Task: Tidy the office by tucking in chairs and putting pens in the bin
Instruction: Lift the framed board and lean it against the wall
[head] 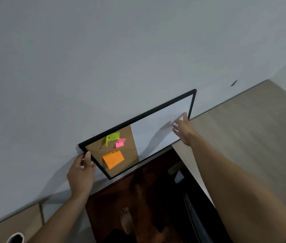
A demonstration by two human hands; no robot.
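No chair and no pen showed anywhere in the view, so where the task's things lay could not be told. What the hands dealt with instead was a black-framed board (138,134), half cork and half whiteboard, lying against the grey wall (103,58) with its long axis running from 8 o'clock up to 2 o'clock. The left hand (81,174) was clamped on the frame's lower-left corner, thumb over the front edge. The right hand (184,128) lay splayed and unclenched near the upper-right end, fingers on or just above the white surface; contact could not be told. Green (112,137), pink (120,142) and orange (113,159) notes were pinned to the cork. A pale desk (244,128) lay at 3 o'clock. Probably the board was being straightened before the tidying proper.
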